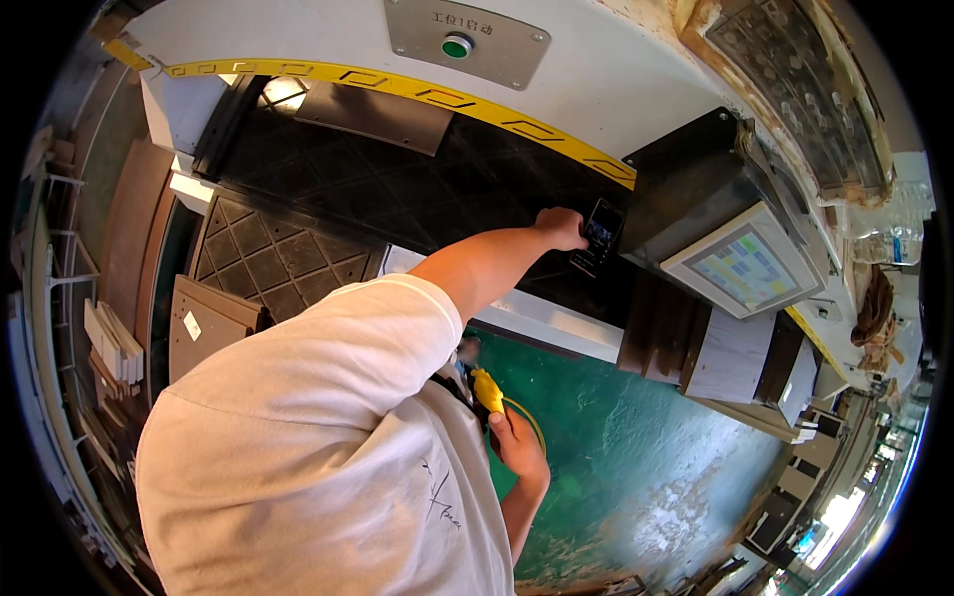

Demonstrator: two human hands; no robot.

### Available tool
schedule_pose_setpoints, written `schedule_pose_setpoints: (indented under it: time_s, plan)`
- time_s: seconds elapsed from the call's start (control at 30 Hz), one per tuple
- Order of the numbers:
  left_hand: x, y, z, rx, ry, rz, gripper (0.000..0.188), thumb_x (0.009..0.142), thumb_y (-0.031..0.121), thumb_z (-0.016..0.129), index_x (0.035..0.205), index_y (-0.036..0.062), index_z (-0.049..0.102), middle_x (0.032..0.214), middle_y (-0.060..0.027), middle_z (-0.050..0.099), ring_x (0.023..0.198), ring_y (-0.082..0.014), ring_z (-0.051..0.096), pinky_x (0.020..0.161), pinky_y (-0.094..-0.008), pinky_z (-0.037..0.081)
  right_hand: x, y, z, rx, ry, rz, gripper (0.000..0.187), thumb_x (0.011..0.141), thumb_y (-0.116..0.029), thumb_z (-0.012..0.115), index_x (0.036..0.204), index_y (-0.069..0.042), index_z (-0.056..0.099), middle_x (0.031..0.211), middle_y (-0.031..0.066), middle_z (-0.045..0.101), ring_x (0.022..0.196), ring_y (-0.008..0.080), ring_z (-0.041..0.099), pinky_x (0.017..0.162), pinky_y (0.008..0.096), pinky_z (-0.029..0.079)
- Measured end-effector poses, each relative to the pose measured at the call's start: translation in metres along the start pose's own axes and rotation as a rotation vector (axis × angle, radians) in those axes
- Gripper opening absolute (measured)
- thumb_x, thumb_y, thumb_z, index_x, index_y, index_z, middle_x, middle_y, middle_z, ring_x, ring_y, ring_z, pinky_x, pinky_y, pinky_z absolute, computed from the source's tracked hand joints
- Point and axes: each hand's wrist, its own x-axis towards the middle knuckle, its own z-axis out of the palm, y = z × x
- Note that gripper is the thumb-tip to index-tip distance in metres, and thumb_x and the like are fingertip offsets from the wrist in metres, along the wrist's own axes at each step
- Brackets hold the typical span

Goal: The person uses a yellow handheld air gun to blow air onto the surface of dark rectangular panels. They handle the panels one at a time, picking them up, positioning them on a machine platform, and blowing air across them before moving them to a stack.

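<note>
My left arm stretches across to the right, and my left hand [561,228], fingers curled, closes at the left edge of a dark smartphone [603,226] with a lit screen. The phone is over the black bed of a machine, beside a dark metal housing [681,204]. Lower down, my right hand [519,449] is wrapped round the lower end of a yellow hand-held tool [488,389]. A thin yellow hose or cord [538,422] curves away from it. The tool's exact kind does not show clearly.
A tilted touchscreen panel [745,268] is right of the phone. Above the black machine bed [397,189] run a yellow strip [437,95] and a green button [457,46]. Brown boards [204,328] stand at left; stacked panels [735,358] at right. The floor [616,437] is green.
</note>
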Motion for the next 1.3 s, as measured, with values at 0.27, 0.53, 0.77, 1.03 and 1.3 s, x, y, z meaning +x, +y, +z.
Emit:
schedule_pose_setpoints:
  time_s: [0.27, 0.53, 0.77, 1.03, 1.3]
  plan:
    - [0.016, -0.034, -0.017, -0.287, -0.118, 0.149, 0.043, 0.082, 0.049, 0.081, 0.102, 0.0102, 0.080, 0.106, -0.0133, 0.078, 0.102, -0.0305, 0.073, 0.088, -0.0393, 0.057, -0.016, 0.016, -0.010, 0.080, 0.085, -0.042, 0.049, 0.109, -0.047, 0.055, 0.126, -0.003, 0.066, 0.069, -0.0056, 0.048, 0.058, 0.0055, 0.044, 0.053, 0.0261, 0.036]
    - [-0.006, 0.005, -0.002, 0.108, -0.019, 0.077, 0.044, 0.079, 0.053, 0.081, 0.105, 0.0172, 0.078, 0.104, -0.0081, 0.077, 0.109, -0.0301, 0.071, 0.095, -0.0496, 0.048, -0.024, 0.013, -0.004, 0.042, 0.047, 0.002, 0.044, 0.108, -0.047, 0.058, 0.114, -0.004, 0.064, 0.067, -0.0066, 0.046, 0.057, 0.0045, 0.042, 0.052, 0.0255, 0.034]
    - [0.004, 0.007, 0.013, 0.108, 0.249, -0.058, 0.037, 0.090, 0.052, 0.071, 0.093, 0.0149, 0.077, 0.093, -0.0080, 0.078, 0.095, -0.0320, 0.074, 0.086, -0.0495, 0.052, -0.023, 0.022, 0.011, 0.135, 0.078, 0.062, 0.051, 0.107, -0.051, 0.057, 0.121, -0.003, 0.065, 0.067, -0.0054, 0.046, 0.058, 0.0046, 0.042, 0.053, 0.0254, 0.035]
    - [-0.022, -0.076, -0.057, -0.276, 0.248, 0.326, 0.031, 0.098, 0.037, 0.070, 0.108, 0.0079, 0.076, 0.094, -0.0114, 0.079, 0.085, -0.0216, 0.077, 0.076, -0.0365, 0.059, -0.037, 0.051, 0.002, 0.292, 0.262, -0.134, 0.055, 0.112, -0.047, 0.041, 0.124, 0.002, 0.063, 0.085, 0.0037, 0.066, 0.046, 0.0061, 0.042, 0.041, 0.0237, 0.030]
    - [-0.146, -0.248, -0.229, 0.510, 0.846, 0.148, 0.045, 0.093, 0.033, 0.072, 0.131, 0.0109, 0.064, 0.134, -0.0167, 0.063, 0.125, -0.0399, 0.058, 0.106, -0.0516, 0.046, -0.066, 0.050, -0.001, 0.300, 0.042, -0.030, 0.060, 0.108, -0.057, 0.044, 0.115, -0.001, 0.062, 0.077, 0.0037, 0.061, 0.044, 0.0081, 0.041, 0.040, 0.0254, 0.029]
